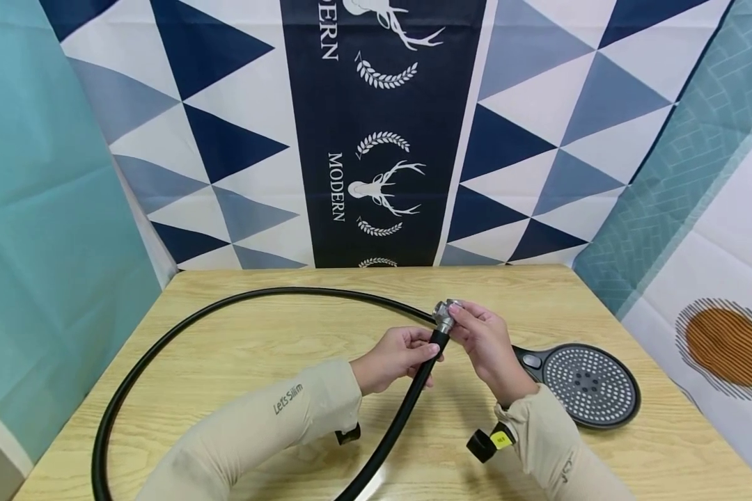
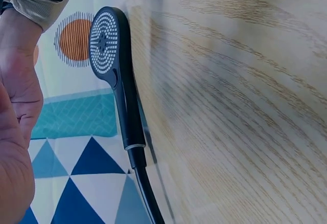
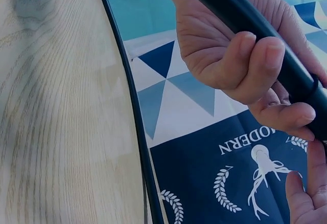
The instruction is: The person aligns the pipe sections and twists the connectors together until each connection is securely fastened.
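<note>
— What have the hands got?

— The left hand is curled round the black hose just below its end, fingers wrapped tight. The right hand pinches the metal nut at that end with its fingertips. Both are held up a little over the wooden surface, near its middle.

— Which way does the hose run?

— From the head view, the gripped stretch slants from the near edge up and to the right, nut end pointing away from the person. From there the rest sweeps off leftward in a wide arc across the surface and curves back to the near left edge.

— And the shower head?

— The shower head lies flat to the right, partly behind the right wrist, face up. Its handle points left toward the hands.

— Do the wrist cameras add anything?

— The left wrist one shows the shower head's whole handle and the joint at its foot, which the head view hides. The right wrist one shows the left hand's fingers close up, folded over the hose; the nut is out of its frame.
</note>
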`<state>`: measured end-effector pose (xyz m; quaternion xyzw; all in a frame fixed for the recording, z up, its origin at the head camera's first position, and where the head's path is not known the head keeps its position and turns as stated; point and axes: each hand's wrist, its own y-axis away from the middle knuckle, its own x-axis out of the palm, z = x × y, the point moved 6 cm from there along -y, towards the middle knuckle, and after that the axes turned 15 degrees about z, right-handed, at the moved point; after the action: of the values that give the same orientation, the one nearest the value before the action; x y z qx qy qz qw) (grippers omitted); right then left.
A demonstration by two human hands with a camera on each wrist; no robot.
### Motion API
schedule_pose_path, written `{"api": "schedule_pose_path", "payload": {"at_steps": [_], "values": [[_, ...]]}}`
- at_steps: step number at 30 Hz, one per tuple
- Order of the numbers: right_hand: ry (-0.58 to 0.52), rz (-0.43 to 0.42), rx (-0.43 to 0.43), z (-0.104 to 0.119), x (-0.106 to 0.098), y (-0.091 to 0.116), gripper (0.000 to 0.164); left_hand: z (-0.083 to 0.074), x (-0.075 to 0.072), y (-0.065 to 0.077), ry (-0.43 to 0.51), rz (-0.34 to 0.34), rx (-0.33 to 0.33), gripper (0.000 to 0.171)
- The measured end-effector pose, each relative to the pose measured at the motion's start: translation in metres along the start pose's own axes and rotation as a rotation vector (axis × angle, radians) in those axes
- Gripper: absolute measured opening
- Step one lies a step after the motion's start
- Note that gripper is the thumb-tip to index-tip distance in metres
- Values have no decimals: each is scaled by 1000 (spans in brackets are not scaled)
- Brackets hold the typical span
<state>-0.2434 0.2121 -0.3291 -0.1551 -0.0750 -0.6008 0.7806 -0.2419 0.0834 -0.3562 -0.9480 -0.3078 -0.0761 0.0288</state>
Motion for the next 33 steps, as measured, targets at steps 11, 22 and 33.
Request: {"api": "schedule_pose_path", "payload": {"at_steps": [11, 22, 33], "values": [[-8, -24, -12, 2, 2, 2, 18, 1, 1, 2, 16, -3, -19, 30], [-21, -32, -3, -6, 4, 3, 25, 5, 3, 7, 75, 103, -23, 36], [-13, -35, -18, -4, 5, 7, 23, 4, 6, 8, 65, 166, -23, 37]]}}
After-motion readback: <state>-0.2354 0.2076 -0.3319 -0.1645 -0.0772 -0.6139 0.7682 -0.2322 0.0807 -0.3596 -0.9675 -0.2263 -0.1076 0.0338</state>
